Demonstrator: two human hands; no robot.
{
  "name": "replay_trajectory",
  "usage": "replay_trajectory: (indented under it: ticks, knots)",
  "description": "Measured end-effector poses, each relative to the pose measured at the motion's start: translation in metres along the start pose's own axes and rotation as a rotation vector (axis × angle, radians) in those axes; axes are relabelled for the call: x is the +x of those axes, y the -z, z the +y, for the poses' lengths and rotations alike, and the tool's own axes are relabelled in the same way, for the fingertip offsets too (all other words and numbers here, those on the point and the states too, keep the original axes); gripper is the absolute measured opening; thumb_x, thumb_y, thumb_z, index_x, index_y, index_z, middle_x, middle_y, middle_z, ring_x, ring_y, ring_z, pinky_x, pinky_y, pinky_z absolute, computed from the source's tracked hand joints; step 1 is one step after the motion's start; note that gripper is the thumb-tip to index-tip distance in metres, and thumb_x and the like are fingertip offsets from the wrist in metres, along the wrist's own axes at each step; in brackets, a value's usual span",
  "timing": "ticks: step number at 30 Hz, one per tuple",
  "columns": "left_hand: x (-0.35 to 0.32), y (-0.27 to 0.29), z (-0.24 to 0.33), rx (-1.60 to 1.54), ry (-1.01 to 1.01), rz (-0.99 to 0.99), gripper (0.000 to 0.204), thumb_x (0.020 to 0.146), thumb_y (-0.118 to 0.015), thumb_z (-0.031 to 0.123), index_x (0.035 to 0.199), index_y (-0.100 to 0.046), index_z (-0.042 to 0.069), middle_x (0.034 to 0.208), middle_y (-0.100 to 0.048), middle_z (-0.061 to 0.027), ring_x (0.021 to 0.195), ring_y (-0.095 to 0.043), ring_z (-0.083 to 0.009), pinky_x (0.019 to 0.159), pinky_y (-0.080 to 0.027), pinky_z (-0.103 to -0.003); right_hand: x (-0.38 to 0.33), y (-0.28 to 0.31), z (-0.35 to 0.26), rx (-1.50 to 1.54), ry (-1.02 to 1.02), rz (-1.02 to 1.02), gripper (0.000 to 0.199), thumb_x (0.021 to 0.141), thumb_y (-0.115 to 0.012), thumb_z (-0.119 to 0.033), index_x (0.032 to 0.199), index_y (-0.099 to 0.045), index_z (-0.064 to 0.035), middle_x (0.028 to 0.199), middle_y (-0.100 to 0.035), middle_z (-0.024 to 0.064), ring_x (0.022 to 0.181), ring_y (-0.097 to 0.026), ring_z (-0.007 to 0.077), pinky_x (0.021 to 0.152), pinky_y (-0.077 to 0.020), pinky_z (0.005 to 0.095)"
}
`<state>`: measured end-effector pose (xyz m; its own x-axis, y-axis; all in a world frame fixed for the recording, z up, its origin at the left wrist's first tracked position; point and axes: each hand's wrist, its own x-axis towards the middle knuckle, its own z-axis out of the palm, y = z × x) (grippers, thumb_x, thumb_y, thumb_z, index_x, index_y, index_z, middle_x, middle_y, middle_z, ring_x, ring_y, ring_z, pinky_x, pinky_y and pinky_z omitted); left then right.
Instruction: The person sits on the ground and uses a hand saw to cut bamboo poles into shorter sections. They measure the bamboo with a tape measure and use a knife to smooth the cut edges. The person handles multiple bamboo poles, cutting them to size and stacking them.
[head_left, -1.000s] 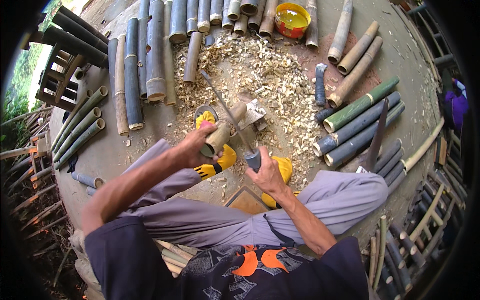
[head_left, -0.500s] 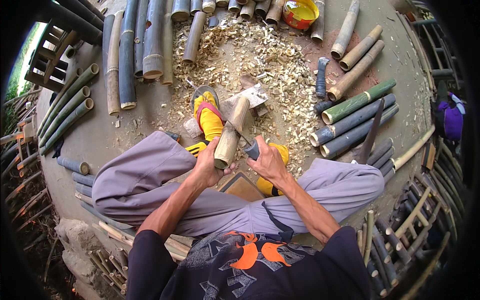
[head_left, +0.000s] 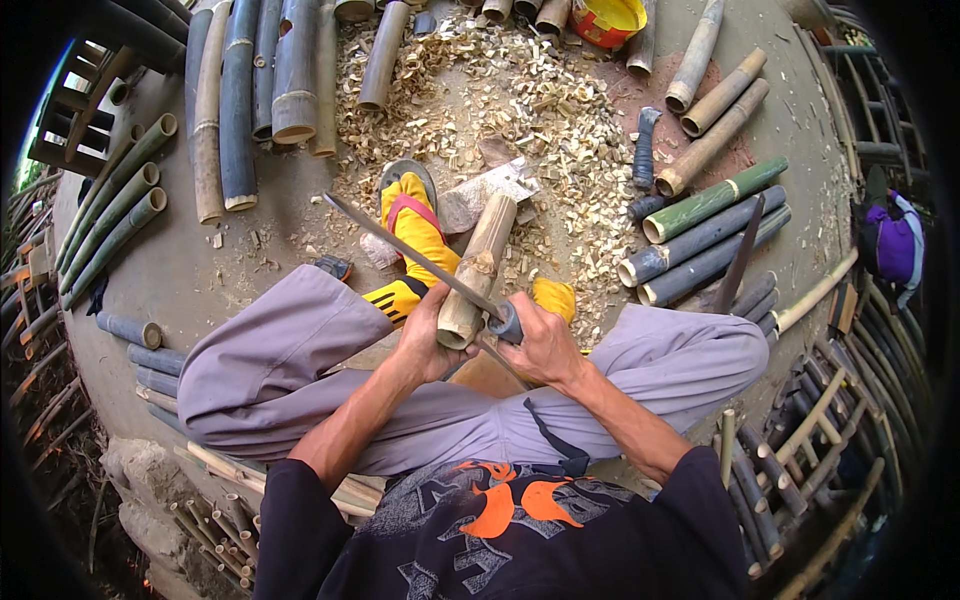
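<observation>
My left hand (head_left: 424, 336) is wrapped round the near end of a short, pale bamboo tube (head_left: 484, 250). The tube slants away from me, its open end facing back toward my lap. In my right hand (head_left: 545, 340), just right of that end, is the dark handle of a knife (head_left: 402, 246). Its long blade reaches up and left, passing over the near part of the tube. Whether the edge touches the bamboo I cannot tell. Beyond my hands, a foot in a yellow sock and sandal (head_left: 412, 222) rests beside a pale wooden block (head_left: 490, 196).
Wood chips (head_left: 560, 130) cover the ground ahead. Bamboo tubes stand in rows at the far left (head_left: 240, 110) and lie at the right, including a green one (head_left: 715, 202). A dark-wrapped tool (head_left: 645, 148) lies near them. A yellow and red tub (head_left: 608, 20) stands at the back.
The knife blade has swung from beyond the tube, where it was mostly hidden, to lie long across its near part, pointing up and left. My left hand keeps its hold on the tube.
</observation>
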<state>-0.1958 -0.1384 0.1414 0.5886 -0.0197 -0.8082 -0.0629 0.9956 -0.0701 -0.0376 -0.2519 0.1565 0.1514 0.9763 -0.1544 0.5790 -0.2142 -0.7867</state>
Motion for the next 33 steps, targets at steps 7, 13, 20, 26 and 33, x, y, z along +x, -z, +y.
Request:
replay_trajectory:
  ticks: [7, 13, 20, 26, 33]
  knots:
    - [0.002, -0.006, 0.003, 0.025, -0.055, 0.044, 0.051, 0.096, -0.040, 0.055, 0.106, -0.057, 0.008, 0.078, -0.060, -0.0105, 0.063, -0.058, -0.0260, 0.049, -0.043, -0.036, 0.018, 0.006, 0.023, -0.022, -0.249, -0.041, 0.027, 0.068, -0.068, -0.006, 0.088, -0.050, -0.0036, 0.070, -0.061, 0.0171, 0.064, -0.064, 0.0363, 0.058, -0.0514, 0.0429]
    - [0.004, -0.001, -0.007, 0.040, -0.066, 0.053, 0.054, 0.095, -0.041, 0.057, 0.114, -0.055, 0.008, 0.085, -0.062, -0.0099, 0.062, -0.059, -0.0256, 0.048, -0.045, -0.035, 0.020, 0.001, 0.026, -0.155, -0.168, 0.007, 0.023, 0.070, -0.064, -0.006, 0.089, -0.050, -0.0038, 0.067, -0.061, 0.0197, 0.060, -0.063, 0.0368, 0.056, -0.0509, 0.0442]
    - [0.002, -0.003, -0.005, 0.024, -0.119, 0.052, 0.054, 0.092, -0.049, 0.056, 0.115, -0.054, 0.008, 0.086, -0.061, -0.0094, 0.062, -0.061, -0.0263, 0.048, -0.048, -0.036, 0.016, 0.009, 0.004, -0.123, -0.003, -0.044, 0.021, 0.072, -0.063, -0.006, 0.088, -0.050, -0.0033, 0.066, -0.061, 0.0179, 0.060, -0.064, 0.0353, 0.054, -0.0501, 0.0442]
    - [0.002, -0.009, -0.002, 0.076, -0.091, 0.078, 0.052, 0.096, -0.043, 0.052, 0.115, -0.053, 0.005, 0.082, -0.061, -0.0138, 0.064, -0.062, -0.0254, 0.053, -0.053, -0.037, 0.015, 0.006, 0.037, 0.012, -0.188, -0.013, 0.023, 0.071, -0.065, -0.008, 0.088, -0.050, -0.0045, 0.068, -0.062, 0.0166, 0.059, -0.063, 0.0338, 0.054, -0.0513, 0.0422]
    - [0.004, -0.009, -0.003, 0.130, -0.077, 0.058, 0.054, 0.096, -0.039, 0.051, 0.114, -0.054, 0.002, 0.086, -0.063, -0.0166, 0.071, -0.065, -0.0284, 0.062, -0.055, -0.042, 0.027, 0.007, 0.053, 0.075, -0.332, -0.055, 0.029, 0.069, -0.065, -0.008, 0.090, -0.046, -0.0035, 0.064, -0.060, 0.0203, 0.057, -0.064, 0.0354, 0.054, -0.0519, 0.0460]
